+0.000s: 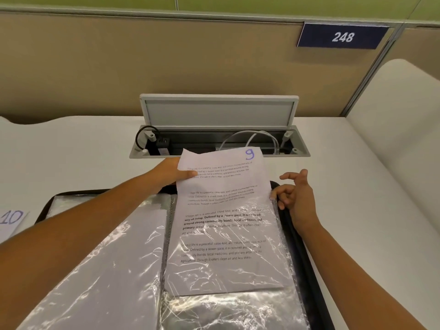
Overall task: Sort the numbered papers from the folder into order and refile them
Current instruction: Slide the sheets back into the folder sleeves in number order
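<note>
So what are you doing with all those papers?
A person is filing numbered sheets into a black display folder lying open on a white desk. The left hand pinches the top corner of the sheet marked 9, which sits partway inside a clear plastic sleeve on the right-hand page. The right hand holds the sleeve's top edge. The sheet marked 10 lies on the desk at far left, not yet filed.

White desk, open cable tray with cables, beige partition, sign 248
</note>
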